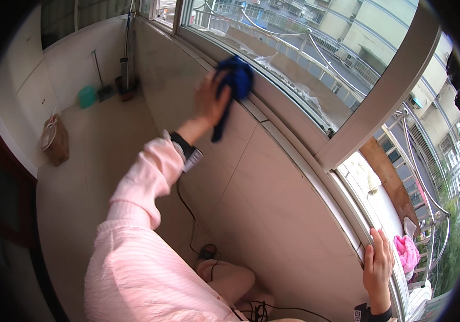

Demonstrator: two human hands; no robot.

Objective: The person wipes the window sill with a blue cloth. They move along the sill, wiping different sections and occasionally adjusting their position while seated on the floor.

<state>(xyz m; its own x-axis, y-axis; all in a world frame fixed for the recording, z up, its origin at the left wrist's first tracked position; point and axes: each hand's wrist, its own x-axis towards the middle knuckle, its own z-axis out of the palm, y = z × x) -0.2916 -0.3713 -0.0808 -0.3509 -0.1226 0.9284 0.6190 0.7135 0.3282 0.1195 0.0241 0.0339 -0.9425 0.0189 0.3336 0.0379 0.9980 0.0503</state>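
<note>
My left hand, blurred, presses a dark blue cloth against the lower window frame and the ledge of the tiled wall. One end of the cloth hangs down over the wall tiles. At the lower right, my right hand lies over the window's sliding track, its thumb on the room side and apart from the fingers; no object shows in it. Just outside the track, near that hand, is a bunched pink cloth. The window sash stands between the two hands, with an opening to its right.
A cardboard box stands on the floor by the left wall. In the far corner are a green bin, a dustpan and long-handled tools. A black cable runs along the wall's foot, with more cable by my legs. Metal railings stand outside.
</note>
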